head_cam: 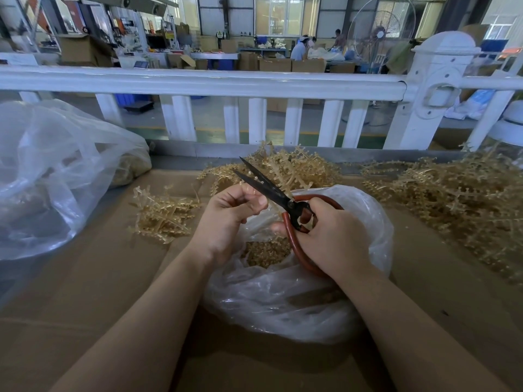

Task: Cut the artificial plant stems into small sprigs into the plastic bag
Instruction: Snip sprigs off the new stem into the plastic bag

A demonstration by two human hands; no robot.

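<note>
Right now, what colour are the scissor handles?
Reddish-brown handles on dark blades, clearest in the head view.

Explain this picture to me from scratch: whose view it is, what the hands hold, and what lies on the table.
There is no machine here. One camera worn on a person's head looks down at their two bare hands. The right hand grips red-handled scissors, blades open. The left hand pinches something small at the blades; too small to tell what. Below them sits an open plastic bag with cut sprigs inside. Piles of tan plant stems lie on the cardboard-covered table. A larger plastic bag rests at left.
</note>
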